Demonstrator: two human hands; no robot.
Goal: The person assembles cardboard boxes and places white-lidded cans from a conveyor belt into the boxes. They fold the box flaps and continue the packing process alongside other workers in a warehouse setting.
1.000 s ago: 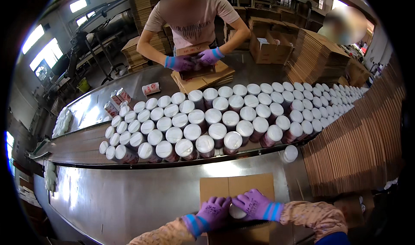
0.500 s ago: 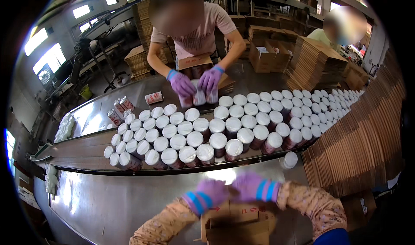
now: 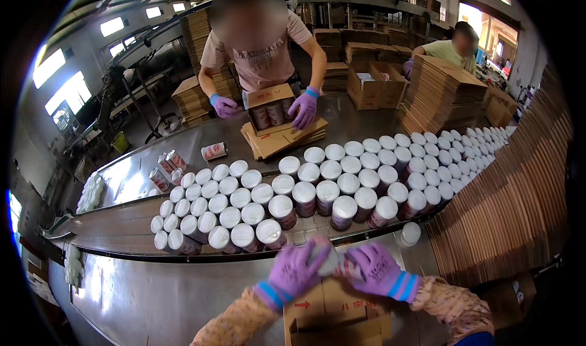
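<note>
Clasping red-and-white cans (image 3: 332, 264) in front of the conveyor belt (image 3: 116, 224), the person's two purple-gloved hands meet from either side at its near edge. The left hand (image 3: 295, 271) has its fingers bent against the cans' left side; the right hand (image 3: 379, 269) curls round their right side. Blur hides how many cans are held, and whether the fingertips touch one another cannot be told. An open cardboard carton (image 3: 314, 297) sits on the metal table (image 3: 165, 291) on the near side of the belt, its flaps spread below the hands.

Rows of white-lidded cans (image 3: 253, 213) stand upright on the belt, with a gap close to where the hands are. A single can (image 3: 410, 234) stands just off the belt's near edge, toward its right end. Piled flat cardboard (image 3: 500, 212) rises along the belt's right end.

Across the belt, a co-worker in a pink T-shirt (image 3: 259, 56) has one gloved hand on each side of a small carton (image 3: 272, 94) with cans inside, resting on flattened cartons (image 3: 287, 143). One can (image 3: 213, 151) lies on its side beyond the belt's far edge.
</note>
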